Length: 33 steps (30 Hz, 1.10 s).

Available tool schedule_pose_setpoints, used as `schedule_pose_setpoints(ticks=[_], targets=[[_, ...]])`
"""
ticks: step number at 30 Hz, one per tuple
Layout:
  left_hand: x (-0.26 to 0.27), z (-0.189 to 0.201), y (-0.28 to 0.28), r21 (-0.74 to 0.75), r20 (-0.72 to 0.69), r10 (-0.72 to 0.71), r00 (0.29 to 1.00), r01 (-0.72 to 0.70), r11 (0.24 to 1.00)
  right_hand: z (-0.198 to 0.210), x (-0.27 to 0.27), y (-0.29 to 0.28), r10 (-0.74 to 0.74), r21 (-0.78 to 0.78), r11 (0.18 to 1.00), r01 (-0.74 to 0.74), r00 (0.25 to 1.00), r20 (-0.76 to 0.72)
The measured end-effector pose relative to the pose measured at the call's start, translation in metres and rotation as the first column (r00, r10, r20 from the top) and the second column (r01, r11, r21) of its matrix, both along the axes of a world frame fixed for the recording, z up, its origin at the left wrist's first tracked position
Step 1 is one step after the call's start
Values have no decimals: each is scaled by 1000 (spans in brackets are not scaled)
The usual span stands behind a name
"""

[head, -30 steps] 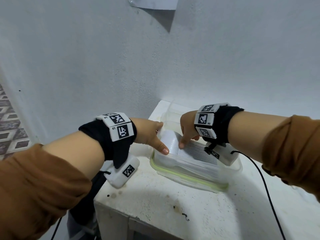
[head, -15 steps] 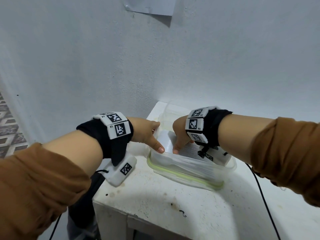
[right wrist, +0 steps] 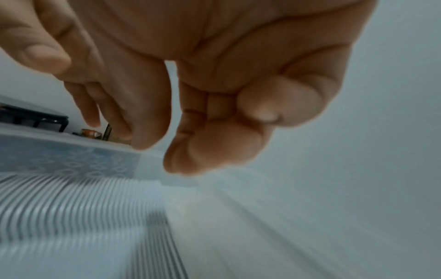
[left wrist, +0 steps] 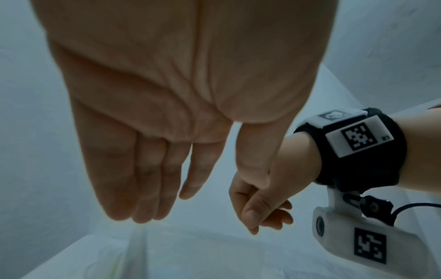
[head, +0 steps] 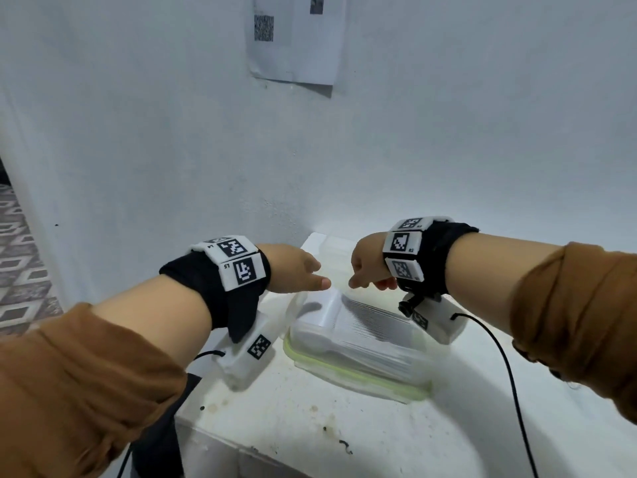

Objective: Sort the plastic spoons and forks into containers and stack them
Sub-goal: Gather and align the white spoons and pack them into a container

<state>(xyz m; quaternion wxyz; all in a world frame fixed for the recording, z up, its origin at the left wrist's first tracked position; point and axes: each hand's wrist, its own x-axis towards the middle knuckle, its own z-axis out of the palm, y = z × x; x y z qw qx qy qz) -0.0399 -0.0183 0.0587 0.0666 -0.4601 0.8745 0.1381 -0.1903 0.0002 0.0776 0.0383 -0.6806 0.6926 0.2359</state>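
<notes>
On a stained white counter [head: 310, 419], a clear container [head: 358, 370] with a green-edged lid sits atop another, packed with plastic cutlery [head: 365, 322]. Both hands have lifted clear of it since pressing inside moments ago: the left hand [head: 293, 270] hovers released, fingers straight; the right hand [head: 367, 263] hangs loosely curled, its grip empty. The packing looks finished.

Both hands [head: 293, 269] [head: 367, 262] raised, seemingly empty

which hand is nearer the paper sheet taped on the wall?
Left, marginally. The left hand hangs below the paper sheet; the right hand hangs below it and further right. Both hover over the container.
</notes>
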Motion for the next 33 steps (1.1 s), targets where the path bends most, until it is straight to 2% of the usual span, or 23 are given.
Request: schedule_pose_setpoints(ticks=[5,9,16,23,29,33], targets=[[-24,19,9,2,-102,-4,995,4,1000,26,-38,20,0,-94,996,0,1000,8],[-66,33,14,118,-260,40,965,-9,993,43,-86,47,-48,-93,994,50,999,15],[-171,50,40,165,-333,-16,943,75,983,59,-192,104,-254,-86,962,260,964,84],[-286,32,85,174,-292,-110,950,166,971,45,-300,167,-431,-92,892,443,893,125],[-370,14,124,84,-153,-281,947,296,951,23,-379,214,-473,-57,878,475,880,38],[-417,-3,140,76,-109,-378,919,387,919,5,-418,238,-488,10,873,488,871,62]])
